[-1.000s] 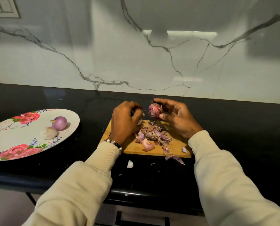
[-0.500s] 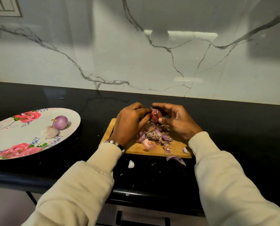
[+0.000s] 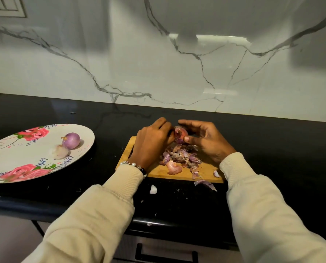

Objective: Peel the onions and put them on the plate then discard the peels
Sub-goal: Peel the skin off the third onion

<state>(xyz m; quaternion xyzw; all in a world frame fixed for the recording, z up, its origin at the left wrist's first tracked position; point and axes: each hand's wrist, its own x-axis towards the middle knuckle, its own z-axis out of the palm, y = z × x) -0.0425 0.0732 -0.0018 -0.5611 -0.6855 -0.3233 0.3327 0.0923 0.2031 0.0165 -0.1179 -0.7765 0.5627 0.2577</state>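
A white plate printed with pink roses, green leaves and blue specks carries a purple onion and a pale one. The worktop is glossy black. The cutting board is tan wood under purple-pink peels. The wall is white marble with grey veins. The sleeves are cream.
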